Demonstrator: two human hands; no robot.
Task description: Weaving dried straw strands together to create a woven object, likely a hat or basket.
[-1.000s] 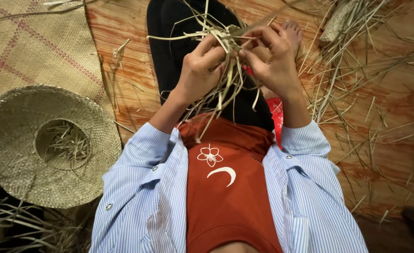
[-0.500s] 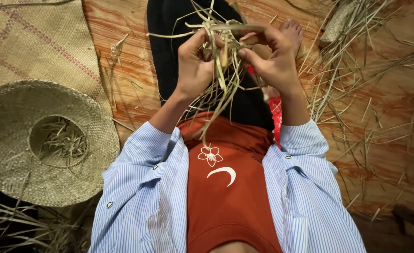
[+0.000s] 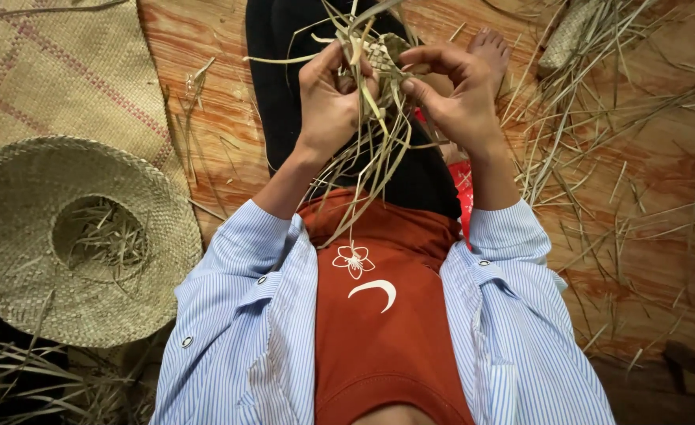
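I sit on a wooden floor with a small woven straw piece [image 3: 382,57] held up over my lap. My left hand [image 3: 328,98] grips its left side, with long loose strands [image 3: 367,169] hanging down from it toward my red shirt. My right hand [image 3: 456,94] pinches the right edge of the weave between thumb and fingers. Both hands are closed on the same piece. More strands stick up above the hands.
An upturned woven straw hat [image 3: 72,236] with cut scraps inside lies on the left. A woven mat [image 3: 56,75] lies beyond it. Loose straw [image 3: 591,134] is scattered over the floor on the right, and a small woven bundle [image 3: 566,35] lies top right.
Both hands have shifted slightly on the weave, and the piece has turned a little between them. The hanging strands have swung with it.
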